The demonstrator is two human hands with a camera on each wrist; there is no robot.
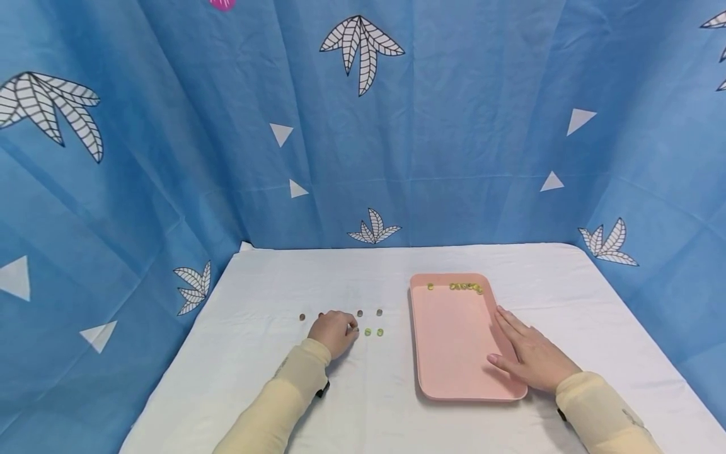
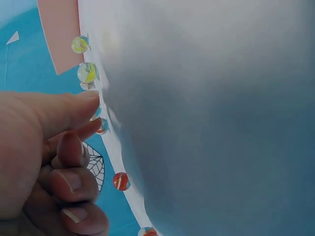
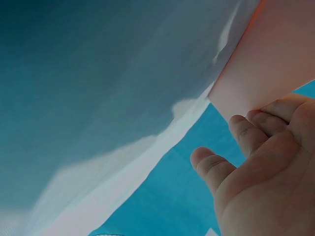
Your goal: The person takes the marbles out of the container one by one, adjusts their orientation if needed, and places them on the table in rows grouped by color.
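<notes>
My left hand [image 1: 334, 332] is low over the white table, thumb and forefinger pinching a bluish marble [image 2: 98, 112], mostly hidden by the fingertips. Two yellow-green marbles [image 1: 374, 331] lie just right of those fingers, and two darker marbles [image 1: 370, 313] lie a little behind. A reddish marble [image 1: 302, 317] sits to the left of the hand, with another partly covered by it. On the right, the pink tray [image 1: 454, 340] holds several yellowish marbles [image 1: 465, 286] along its far end. My right hand [image 1: 533, 356] touches the tray's right rim, fingers extended and thumb reaching over the inside.
A white cloth [image 1: 374, 403] covers the table. Blue curtains [image 1: 465, 126] with leaf and triangle prints hang behind and at both sides. The tray's raised rim stands between its marbles and those on the cloth.
</notes>
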